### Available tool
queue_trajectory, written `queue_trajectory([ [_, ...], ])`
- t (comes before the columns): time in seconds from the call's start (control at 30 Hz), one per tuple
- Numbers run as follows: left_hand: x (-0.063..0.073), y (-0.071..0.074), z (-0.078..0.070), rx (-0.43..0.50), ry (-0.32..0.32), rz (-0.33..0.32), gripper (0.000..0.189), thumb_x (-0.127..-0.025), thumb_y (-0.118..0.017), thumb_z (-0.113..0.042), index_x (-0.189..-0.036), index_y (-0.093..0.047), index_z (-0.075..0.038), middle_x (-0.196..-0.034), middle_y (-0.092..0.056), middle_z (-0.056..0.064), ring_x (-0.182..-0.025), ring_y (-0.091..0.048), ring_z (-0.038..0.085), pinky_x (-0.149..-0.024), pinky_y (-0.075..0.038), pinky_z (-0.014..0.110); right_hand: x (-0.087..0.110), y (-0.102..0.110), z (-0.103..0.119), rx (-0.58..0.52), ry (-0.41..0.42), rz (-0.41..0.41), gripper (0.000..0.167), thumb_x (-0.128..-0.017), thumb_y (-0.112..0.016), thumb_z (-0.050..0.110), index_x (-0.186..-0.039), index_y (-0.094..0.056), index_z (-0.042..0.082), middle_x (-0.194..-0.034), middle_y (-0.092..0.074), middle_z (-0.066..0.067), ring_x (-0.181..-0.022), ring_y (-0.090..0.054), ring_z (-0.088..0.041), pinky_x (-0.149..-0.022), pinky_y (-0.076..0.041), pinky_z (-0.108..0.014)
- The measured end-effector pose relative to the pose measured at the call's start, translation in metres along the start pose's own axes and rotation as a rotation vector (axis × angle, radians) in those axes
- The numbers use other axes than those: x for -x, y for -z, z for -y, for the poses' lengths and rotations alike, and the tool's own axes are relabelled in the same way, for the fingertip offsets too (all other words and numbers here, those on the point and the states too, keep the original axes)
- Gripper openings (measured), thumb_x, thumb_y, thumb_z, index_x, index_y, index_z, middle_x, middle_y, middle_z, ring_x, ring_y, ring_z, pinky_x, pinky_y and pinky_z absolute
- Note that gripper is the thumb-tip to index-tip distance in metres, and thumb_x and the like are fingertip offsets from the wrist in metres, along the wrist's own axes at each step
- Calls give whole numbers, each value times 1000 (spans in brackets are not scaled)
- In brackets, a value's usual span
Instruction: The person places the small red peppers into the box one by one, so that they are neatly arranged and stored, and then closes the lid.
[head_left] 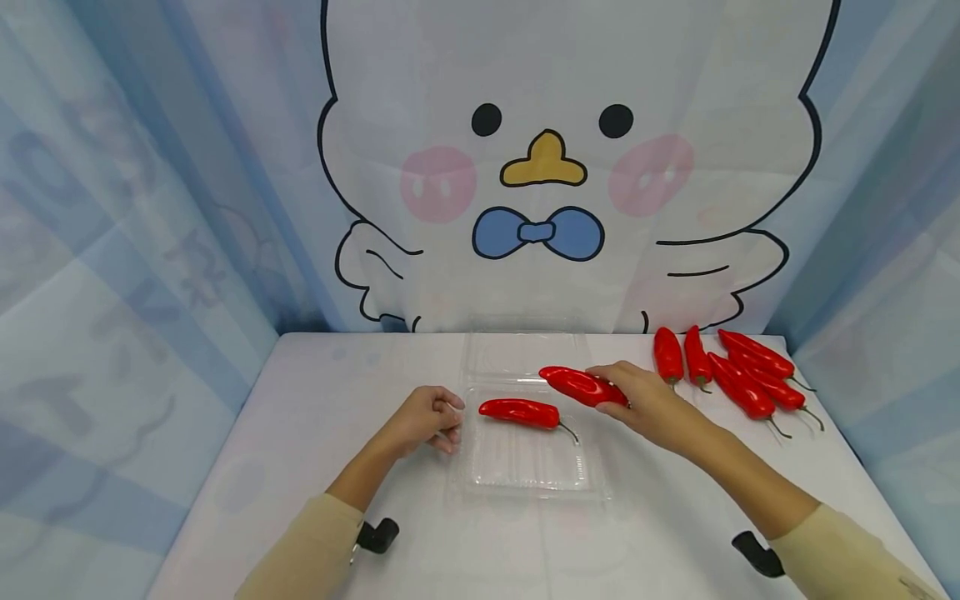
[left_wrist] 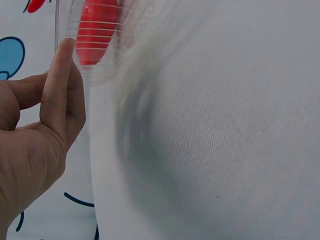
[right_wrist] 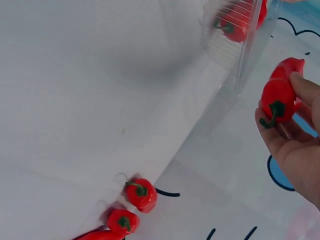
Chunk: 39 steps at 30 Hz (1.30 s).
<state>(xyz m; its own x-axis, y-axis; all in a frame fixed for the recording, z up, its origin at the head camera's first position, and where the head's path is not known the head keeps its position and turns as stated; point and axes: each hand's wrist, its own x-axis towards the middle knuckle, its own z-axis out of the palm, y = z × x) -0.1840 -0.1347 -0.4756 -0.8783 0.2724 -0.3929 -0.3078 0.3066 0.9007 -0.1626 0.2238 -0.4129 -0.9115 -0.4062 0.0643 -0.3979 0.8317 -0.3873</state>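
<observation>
My right hand [head_left: 651, 406] grips a red chili pepper [head_left: 579, 386] between thumb and fingers, above the right side of a clear plastic clamshell box [head_left: 525, 477]. In the right wrist view, the green stem of this held pepper [right_wrist: 279, 95] points away from the palm. Another red chili pepper [head_left: 519, 412] lies sideways in the box's near half, its stem to the right. Beside the box's left wall is my left hand [head_left: 429, 419], fingers loosely bent; in the left wrist view a fingertip [left_wrist: 66, 50] is right at the ribbed plastic.
Several more red chili peppers [head_left: 738, 387] lie in a loose group at the table's back right corner. The box's transparent lid [head_left: 498, 357] is folded back toward the rear edge of the white table [head_left: 315, 367]. A printed curtain [head_left: 547, 292] hangs behind and at both sides.
</observation>
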Motion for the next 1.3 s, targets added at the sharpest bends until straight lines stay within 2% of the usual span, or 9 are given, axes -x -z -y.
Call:
queue_trajectory([
  [0.57,0,-2,-1,-4,2,-2,25,-100,-65,-3,-123,-60,6,-89,-66,16,-65,-67,18,-60,-64,31,-15,-23,14,-41,91,51,59,-87,-84,16,-140,-60,11,-121,-66,-10,-105,-66,-23,-83,-66,-37],
  [1.03,0,-3,1,-1,5,-10,25,-100,-65,-3,-123,-60,5,-87,-67,16,-65,-68,18,-58,-64,31,-23,-37,28,-74,100,119,54,-89,-81,16,-140,-61,13,-122,-64,-8,-109,-63,-21,-85,-65,-34],
  [1.3,0,-2,0,-7,-2,-7,25,-100,-64,-3,-123,-59,5,-86,-67,15,-65,-68,18,-59,-64,32,-27,-45,33,-91,113,138,53,-89,-82,17,-139,-62,15,-118,-62,-5,-104,-60,-18,-81,-64,-30],
])
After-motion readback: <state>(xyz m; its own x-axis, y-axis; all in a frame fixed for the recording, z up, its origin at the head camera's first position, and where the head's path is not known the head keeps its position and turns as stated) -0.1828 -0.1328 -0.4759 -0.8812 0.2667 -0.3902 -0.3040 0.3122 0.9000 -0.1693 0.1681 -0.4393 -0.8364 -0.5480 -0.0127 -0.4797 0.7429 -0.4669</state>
